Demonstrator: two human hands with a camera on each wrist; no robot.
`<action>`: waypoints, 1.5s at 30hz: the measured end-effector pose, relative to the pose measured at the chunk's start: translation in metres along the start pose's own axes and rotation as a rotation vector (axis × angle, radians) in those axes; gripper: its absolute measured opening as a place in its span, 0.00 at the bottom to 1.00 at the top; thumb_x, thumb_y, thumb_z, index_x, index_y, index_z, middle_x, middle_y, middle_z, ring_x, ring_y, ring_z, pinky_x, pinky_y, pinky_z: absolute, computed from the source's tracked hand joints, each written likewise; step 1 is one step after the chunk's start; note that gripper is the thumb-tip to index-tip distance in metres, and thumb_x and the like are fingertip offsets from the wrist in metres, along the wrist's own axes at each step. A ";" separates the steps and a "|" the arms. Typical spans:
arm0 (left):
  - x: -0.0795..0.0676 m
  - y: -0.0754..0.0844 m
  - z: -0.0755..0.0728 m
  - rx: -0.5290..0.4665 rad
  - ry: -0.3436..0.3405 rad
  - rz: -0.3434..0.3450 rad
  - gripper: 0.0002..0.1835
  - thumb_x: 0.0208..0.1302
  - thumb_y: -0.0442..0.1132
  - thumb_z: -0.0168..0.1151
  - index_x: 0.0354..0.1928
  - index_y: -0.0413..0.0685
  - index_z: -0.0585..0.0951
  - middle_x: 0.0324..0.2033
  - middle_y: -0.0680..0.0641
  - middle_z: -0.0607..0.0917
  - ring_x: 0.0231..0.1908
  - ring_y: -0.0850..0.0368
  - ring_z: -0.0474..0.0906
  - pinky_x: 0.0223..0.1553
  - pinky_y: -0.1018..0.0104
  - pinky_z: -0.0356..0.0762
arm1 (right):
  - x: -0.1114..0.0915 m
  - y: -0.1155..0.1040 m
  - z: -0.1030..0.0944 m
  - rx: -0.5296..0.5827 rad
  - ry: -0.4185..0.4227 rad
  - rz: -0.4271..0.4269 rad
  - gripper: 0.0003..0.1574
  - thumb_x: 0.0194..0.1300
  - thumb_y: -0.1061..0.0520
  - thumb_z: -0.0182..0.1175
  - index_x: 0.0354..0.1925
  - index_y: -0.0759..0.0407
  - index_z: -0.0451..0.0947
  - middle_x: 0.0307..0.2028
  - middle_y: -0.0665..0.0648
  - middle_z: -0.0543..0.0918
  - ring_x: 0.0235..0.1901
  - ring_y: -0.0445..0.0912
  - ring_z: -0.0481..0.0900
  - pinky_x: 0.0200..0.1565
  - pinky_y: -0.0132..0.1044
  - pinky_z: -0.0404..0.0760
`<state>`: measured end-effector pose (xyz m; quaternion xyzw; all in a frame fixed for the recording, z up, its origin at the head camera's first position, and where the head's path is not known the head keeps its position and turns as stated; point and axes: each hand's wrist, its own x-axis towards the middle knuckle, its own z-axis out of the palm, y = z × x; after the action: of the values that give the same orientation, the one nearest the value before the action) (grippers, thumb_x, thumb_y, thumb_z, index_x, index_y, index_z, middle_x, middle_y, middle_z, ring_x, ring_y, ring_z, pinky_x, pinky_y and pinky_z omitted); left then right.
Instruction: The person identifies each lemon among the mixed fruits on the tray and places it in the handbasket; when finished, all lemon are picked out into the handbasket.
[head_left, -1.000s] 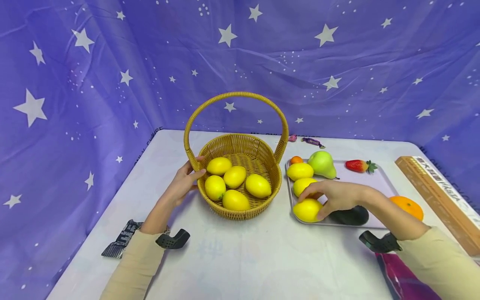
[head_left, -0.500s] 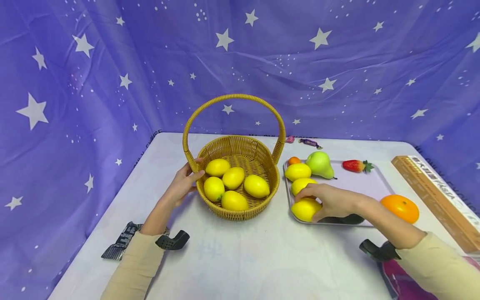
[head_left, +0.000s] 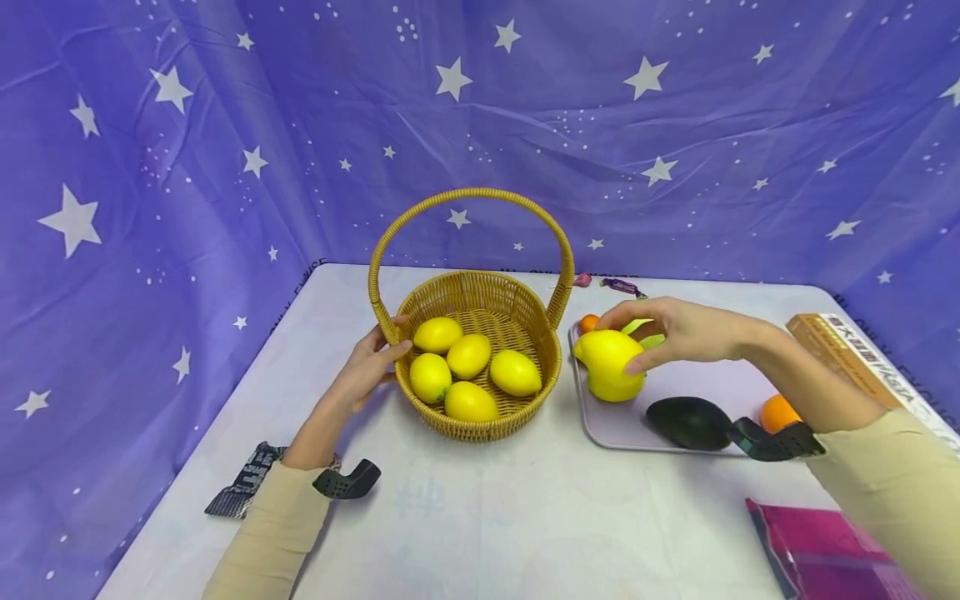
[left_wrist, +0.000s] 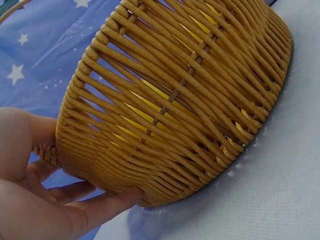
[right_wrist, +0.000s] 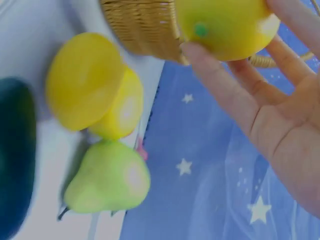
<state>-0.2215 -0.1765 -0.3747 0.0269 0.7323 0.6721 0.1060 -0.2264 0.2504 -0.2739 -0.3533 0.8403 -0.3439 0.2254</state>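
Note:
A golden wicker basket (head_left: 480, 429) with a tall hoop handle stands mid-table, several yellow lemons (head_left: 470, 402) inside it. My left hand (head_left: 363, 367) grips its left rim by the handle's foot; in the left wrist view the fingers (left_wrist: 112, 202) lie along the outer wall. Over the tray's left side, my right hand (head_left: 690, 329) holds a lemon (head_left: 606, 348) between thumb and fingers. Below it are two more lemons, a nearer lemon (right_wrist: 85, 80) and another lemon (right_wrist: 122, 107) partly behind it, beside a green pear (right_wrist: 110, 180). The hand mostly hides the pear in the head view.
On the pale tray (head_left: 607, 433) lie a dark oval fruit (head_left: 686, 422), an orange (head_left: 777, 412) and a small orange fruit (head_left: 588, 322). Wrapped candies (head_left: 621, 287) lie behind. A long box (head_left: 847, 358), a magenta packet (head_left: 825, 546) and a black packet (head_left: 251, 479) lie around the sides.
The right hand has lifted a lemon from the tray's near left corner, up and away from me. The dark fruit shows more; the strawberry is now hidden. The left hand stays on the basket.

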 end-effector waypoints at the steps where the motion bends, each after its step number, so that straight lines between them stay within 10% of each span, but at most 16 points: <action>1: 0.000 0.000 0.000 0.000 -0.001 -0.001 0.28 0.75 0.36 0.47 0.73 0.44 0.56 0.69 0.36 0.59 0.62 0.38 0.64 0.52 0.48 0.72 | 0.005 -0.003 -0.002 0.031 -0.006 0.012 0.31 0.60 0.55 0.69 0.60 0.55 0.73 0.58 0.52 0.75 0.57 0.52 0.71 0.59 0.47 0.71; 19: 0.003 0.002 0.008 0.011 -0.015 0.004 0.27 0.75 0.36 0.48 0.73 0.46 0.57 0.69 0.36 0.60 0.61 0.39 0.65 0.51 0.49 0.74 | 0.107 -0.036 0.027 0.097 -0.360 0.169 0.33 0.60 0.54 0.70 0.62 0.50 0.70 0.55 0.59 0.73 0.45 0.53 0.77 0.43 0.45 0.81; 45: -0.001 0.000 0.002 0.011 0.014 0.001 0.28 0.74 0.35 0.48 0.73 0.45 0.57 0.68 0.36 0.60 0.62 0.38 0.65 0.52 0.48 0.73 | 0.150 -0.036 0.056 -0.338 -0.485 0.208 0.31 0.59 0.53 0.70 0.60 0.45 0.74 0.60 0.55 0.73 0.60 0.48 0.69 0.59 0.43 0.69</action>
<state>-0.2199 -0.1745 -0.3746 0.0233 0.7367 0.6682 0.1006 -0.2731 0.0959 -0.3049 -0.3699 0.8389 -0.0799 0.3913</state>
